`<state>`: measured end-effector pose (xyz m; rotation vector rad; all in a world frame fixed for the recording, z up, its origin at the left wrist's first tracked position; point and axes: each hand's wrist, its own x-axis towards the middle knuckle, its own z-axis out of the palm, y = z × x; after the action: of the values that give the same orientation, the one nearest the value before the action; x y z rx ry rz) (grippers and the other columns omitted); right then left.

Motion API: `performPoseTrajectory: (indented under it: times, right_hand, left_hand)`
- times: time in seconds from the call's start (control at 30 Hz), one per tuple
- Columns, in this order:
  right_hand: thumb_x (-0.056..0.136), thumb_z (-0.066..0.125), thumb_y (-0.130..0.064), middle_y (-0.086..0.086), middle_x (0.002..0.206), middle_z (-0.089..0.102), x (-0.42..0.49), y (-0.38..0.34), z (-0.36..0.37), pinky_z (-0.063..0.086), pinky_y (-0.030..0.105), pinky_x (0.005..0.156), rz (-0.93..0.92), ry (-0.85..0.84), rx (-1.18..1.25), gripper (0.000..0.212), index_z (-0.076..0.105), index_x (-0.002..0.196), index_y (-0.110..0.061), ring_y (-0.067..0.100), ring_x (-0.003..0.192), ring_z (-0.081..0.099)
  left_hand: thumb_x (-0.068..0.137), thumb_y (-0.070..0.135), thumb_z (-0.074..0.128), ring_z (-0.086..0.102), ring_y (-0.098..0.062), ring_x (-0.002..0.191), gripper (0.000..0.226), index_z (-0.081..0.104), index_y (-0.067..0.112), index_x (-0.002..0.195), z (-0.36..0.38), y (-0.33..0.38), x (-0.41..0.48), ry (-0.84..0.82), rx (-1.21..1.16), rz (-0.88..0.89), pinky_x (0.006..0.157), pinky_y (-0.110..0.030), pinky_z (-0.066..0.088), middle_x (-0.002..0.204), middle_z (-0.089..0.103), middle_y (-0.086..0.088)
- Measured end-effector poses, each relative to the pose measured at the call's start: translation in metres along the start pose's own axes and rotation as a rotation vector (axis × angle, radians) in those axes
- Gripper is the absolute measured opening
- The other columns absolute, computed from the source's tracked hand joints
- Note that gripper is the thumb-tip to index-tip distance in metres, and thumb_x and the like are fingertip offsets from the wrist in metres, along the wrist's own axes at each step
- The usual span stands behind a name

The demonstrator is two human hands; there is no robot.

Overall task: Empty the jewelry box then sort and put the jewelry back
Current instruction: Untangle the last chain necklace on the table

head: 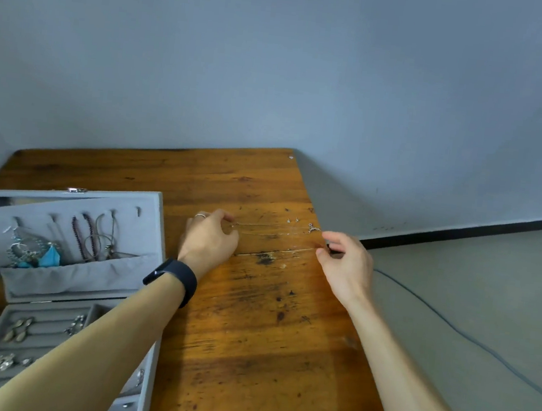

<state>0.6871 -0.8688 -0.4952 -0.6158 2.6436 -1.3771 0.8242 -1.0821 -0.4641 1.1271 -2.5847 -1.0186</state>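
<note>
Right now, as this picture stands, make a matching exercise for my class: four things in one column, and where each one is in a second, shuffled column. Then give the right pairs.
Things
1. thin chain
2. blue feather earring
3. black wristband
4. small studs

Places
A. worn on the wrist behind the left hand
B. loose on the table, near its far right edge
C. in the open lid of the jewelry box
D. stretched between the left hand and the right hand

Pairs: 1-D, 2-C, 3-A, 4-B
</note>
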Motion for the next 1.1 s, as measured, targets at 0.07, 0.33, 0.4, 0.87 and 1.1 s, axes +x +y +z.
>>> performPoseTrajectory:
  times: [0.07, 0.33, 0.4, 0.87, 1.1]
  right_hand:
    - [0.090, 0.072, -0.021, -0.012, 0.116, 0.064, -0.028, -0.008, -0.011, 0.041, 0.018, 0.088, -0.007, -0.004, 0.009, 0.026, 0.070, 0.115, -0.029, 0.002, 0.104, 0.057]
    - [0.088, 0.074, -0.022, -0.023, 0.119, 0.060, -0.152, -0.037, -0.047, 0.048, 0.031, 0.103, -0.116, -0.017, 0.072, 0.021, 0.072, 0.106, -0.033, -0.001, 0.115, 0.055]
    - [0.087, 0.074, -0.024, -0.024, 0.120, 0.059, -0.183, -0.040, -0.049, 0.049, 0.034, 0.102, -0.145, -0.021, 0.074, 0.021, 0.072, 0.105, -0.035, -0.002, 0.116, 0.055]
    - [0.086, 0.075, -0.023, -0.031, 0.113, 0.056, -0.334, -0.029, -0.019, 0.049, 0.030, 0.098, -0.176, -0.188, -0.062, 0.021, 0.071, 0.102, -0.036, 0.000, 0.112, 0.053]
    - [0.087, 0.072, -0.014, -0.018, 0.118, 0.059, -0.351, -0.017, -0.017, 0.045, 0.023, 0.097, -0.276, -0.124, -0.100, 0.032, 0.071, 0.116, -0.026, 0.000, 0.114, 0.051]
  left_hand:
    - [0.096, 0.033, 0.058, 0.035, -0.028, 0.137, 0.037, 0.054, 0.032, 0.133, -0.003, 0.003, -0.026, -0.011, 0.058, 0.057, 0.105, -0.040, 0.042, 0.145, 0.043, -0.007]
    - [0.098, 0.035, 0.056, 0.036, -0.021, 0.135, 0.041, 0.052, 0.032, 0.138, -0.011, -0.008, -0.147, -0.033, 0.073, 0.199, 0.105, -0.032, 0.038, 0.146, 0.042, -0.001]
    - [0.097, 0.034, 0.056, 0.039, -0.021, 0.131, 0.040, 0.053, 0.032, 0.137, -0.011, -0.017, -0.177, -0.013, 0.067, 0.220, 0.105, -0.031, 0.038, 0.143, 0.044, -0.001]
    - [0.095, 0.029, 0.062, 0.042, -0.003, 0.122, 0.028, 0.063, 0.037, 0.121, -0.004, -0.114, -0.325, 0.136, -0.046, 0.296, 0.102, -0.025, 0.043, 0.131, 0.051, 0.016]
    - [0.091, 0.050, 0.052, 0.047, -0.012, 0.126, 0.033, 0.068, 0.037, 0.117, 0.011, -0.129, -0.340, 0.143, 0.127, 0.349, 0.101, -0.038, 0.047, 0.133, 0.056, 0.011]
